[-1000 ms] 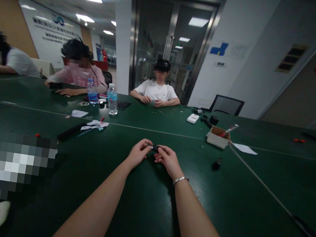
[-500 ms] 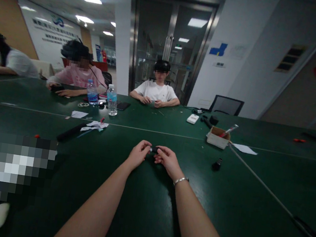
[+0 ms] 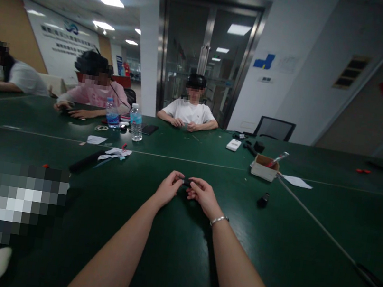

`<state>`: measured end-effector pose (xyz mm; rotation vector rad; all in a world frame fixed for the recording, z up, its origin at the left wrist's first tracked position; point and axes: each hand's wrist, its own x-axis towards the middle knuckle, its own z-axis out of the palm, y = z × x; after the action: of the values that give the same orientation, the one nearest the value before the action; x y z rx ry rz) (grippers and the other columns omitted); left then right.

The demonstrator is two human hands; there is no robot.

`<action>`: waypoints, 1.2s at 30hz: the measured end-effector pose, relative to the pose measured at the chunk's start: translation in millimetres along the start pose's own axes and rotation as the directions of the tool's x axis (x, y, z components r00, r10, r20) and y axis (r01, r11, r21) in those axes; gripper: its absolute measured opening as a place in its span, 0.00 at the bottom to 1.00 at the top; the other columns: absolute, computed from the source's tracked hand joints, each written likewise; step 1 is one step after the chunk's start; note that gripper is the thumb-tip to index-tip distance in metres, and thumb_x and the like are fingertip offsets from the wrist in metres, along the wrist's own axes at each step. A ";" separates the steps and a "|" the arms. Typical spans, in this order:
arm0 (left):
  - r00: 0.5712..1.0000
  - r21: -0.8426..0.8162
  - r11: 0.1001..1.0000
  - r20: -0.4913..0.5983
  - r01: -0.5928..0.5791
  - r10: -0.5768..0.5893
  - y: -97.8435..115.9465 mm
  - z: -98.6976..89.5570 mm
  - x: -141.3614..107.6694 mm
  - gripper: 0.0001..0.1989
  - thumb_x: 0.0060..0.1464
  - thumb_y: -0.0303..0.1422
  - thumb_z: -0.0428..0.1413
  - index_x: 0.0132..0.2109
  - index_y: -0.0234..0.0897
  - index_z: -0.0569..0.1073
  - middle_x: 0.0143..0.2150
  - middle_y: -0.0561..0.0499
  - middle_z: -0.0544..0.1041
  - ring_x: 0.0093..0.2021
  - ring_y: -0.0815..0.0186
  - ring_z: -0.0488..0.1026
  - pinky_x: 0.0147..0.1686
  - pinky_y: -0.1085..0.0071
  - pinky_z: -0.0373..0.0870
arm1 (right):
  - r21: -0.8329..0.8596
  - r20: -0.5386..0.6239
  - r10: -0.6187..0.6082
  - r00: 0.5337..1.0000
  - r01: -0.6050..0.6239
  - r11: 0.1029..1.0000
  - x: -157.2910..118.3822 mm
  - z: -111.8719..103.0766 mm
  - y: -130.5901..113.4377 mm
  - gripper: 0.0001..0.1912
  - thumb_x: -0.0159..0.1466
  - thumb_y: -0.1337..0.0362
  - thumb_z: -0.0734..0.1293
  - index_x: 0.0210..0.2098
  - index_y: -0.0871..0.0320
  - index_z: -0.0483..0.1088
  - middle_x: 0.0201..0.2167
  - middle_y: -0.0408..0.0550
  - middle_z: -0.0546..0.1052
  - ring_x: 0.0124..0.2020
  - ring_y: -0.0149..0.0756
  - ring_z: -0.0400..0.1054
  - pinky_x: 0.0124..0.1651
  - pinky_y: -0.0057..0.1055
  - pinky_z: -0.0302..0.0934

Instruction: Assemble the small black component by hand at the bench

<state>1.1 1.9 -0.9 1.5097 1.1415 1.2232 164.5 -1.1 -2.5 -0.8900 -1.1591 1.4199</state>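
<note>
Between my fingertips, just above the green table (image 3: pixel 180 266), is a small black object (image 3: pixel 186 181); its kind is too small to make out. My left hand (image 3: pixel 169 190) pinches its left end between thumb and fingers. On the other end, the fingers of my right hand (image 3: pixel 203 196) are closed, hiding part of it. A silver bracelet (image 3: pixel 219 220) circles my right wrist. Off to the right of my hands, another small black piece (image 3: pixel 263 200) rests on the table.
A small open box (image 3: pixel 264 168) with a pen-like item stands at right. Two water bottles (image 3: pixel 136 123) stand left of centre, beyond crumpled paper (image 3: pixel 115 154) and a long black item (image 3: pixel 86 161). Across the table sits a person in white (image 3: pixel 191 112); others sit at left.
My left fingers have shifted slightly right along the small object, and its silver end shows less. My right hand stays nearly still. The view has moved slightly.
</note>
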 end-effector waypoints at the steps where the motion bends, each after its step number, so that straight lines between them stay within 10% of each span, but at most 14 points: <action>1: 1.000 0.011 1.000 -0.005 -0.010 0.010 0.2 -0.1 -0.1 0.13 0.51 0.36 0.55 0.44 0.37 0.70 0.37 0.50 0.72 0.28 0.72 0.67 0.22 0.79 0.63 | 0.001 -0.001 -0.004 1.000 0.004 1.000 -0.2 0.1 0.0 0.18 0.54 0.61 0.72 0.42 0.62 0.72 0.22 0.44 0.75 0.22 0.27 0.69 0.26 0.26 0.69; 36: 0.999 -0.053 0.998 -0.002 0.033 -0.033 -3.9 0.8 2.8 0.14 0.55 0.41 0.50 0.43 0.37 0.71 0.26 0.55 0.69 0.22 0.74 0.64 0.19 0.79 0.59 | -0.005 0.011 -0.003 1.000 0.003 1.000 -2.3 1.3 -2.6 0.18 0.54 0.60 0.72 0.42 0.62 0.72 0.22 0.44 0.75 0.21 0.27 0.69 0.26 0.26 0.68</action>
<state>1.7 5.5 -4.2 1.4449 1.1232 1.2241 164.3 -3.7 0.2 -0.8847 -1.1721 1.4219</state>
